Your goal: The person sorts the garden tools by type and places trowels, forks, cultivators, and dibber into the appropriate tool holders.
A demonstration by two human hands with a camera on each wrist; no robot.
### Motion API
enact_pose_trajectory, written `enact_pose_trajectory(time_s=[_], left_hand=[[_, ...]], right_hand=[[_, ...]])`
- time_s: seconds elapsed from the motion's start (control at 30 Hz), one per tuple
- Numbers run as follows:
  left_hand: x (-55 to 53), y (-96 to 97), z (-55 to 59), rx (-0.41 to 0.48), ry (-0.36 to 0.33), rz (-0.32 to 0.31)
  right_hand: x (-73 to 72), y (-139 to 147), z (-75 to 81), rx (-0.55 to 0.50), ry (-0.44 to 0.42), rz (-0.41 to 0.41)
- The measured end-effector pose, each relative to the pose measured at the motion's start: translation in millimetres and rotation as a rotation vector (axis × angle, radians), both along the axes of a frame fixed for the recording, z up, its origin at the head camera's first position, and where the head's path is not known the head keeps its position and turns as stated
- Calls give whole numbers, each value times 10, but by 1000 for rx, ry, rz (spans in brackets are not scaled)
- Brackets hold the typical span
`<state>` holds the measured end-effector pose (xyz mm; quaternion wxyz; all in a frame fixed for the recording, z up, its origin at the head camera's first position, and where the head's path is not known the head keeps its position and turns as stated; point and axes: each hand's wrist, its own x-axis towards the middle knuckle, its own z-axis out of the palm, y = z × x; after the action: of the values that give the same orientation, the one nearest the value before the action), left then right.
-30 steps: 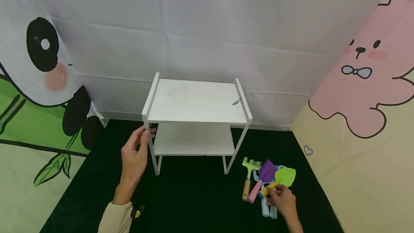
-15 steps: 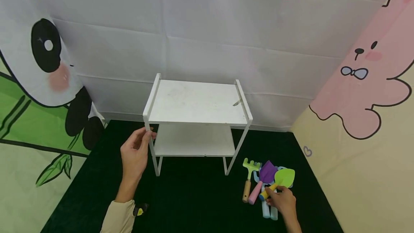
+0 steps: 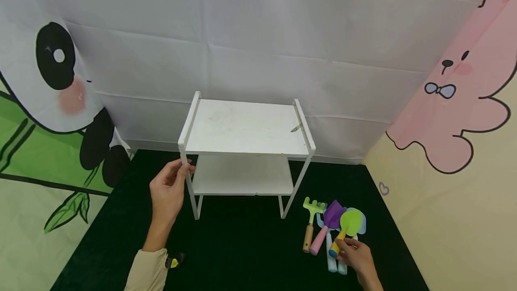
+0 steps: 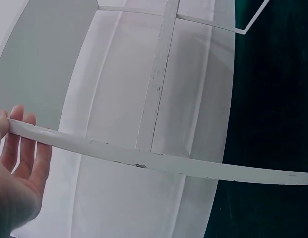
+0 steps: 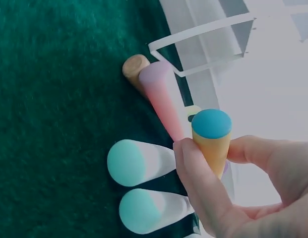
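Observation:
My left hand (image 3: 168,194) grips the front left leg (image 4: 84,145) of a small white two-tier shelf (image 3: 246,127), thumb on one side and fingers behind. With my right hand (image 3: 357,257) I pinch the yellow, blue-ended handle (image 5: 211,144) of a toy shovel with a lime green blade (image 3: 351,222). Under and beside it lie a purple shovel (image 3: 334,213) with a pink handle, a green rake (image 3: 314,208) with a wooden handle, and light blue tools whose pale handles (image 3: 331,255) point toward me. The green blade partly covers a light blue one.
Dark green cloth (image 3: 242,246) covers the floor. A white sheet (image 3: 258,35) hangs behind the shelf. Printed panels stand at both sides, a panda (image 3: 56,80) at left and a pink bear (image 3: 456,102) at right. A small black and yellow item (image 3: 174,262) is at my left cuff.
The lime green shovel has turned more upright in my right hand, its handle end shifting right and toward me. My left hand keeps its hold on the shelf leg.

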<state>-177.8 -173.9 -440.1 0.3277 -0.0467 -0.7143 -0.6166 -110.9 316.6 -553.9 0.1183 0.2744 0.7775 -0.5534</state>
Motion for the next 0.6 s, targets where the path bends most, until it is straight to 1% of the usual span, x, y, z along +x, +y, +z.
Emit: enact_pose_trajectory(time_s=[0.23,0.4,0.6], left_hand=[[6,-22,-2,3,1,-24],[-2,-30,1,6,4,-44],[19,-50,6,25,13,-64]], right_hand=[[36,4,15,-52,-43,11],[70,4,10,-65,-48,4],[94,-33,52,-33,-13,69]])
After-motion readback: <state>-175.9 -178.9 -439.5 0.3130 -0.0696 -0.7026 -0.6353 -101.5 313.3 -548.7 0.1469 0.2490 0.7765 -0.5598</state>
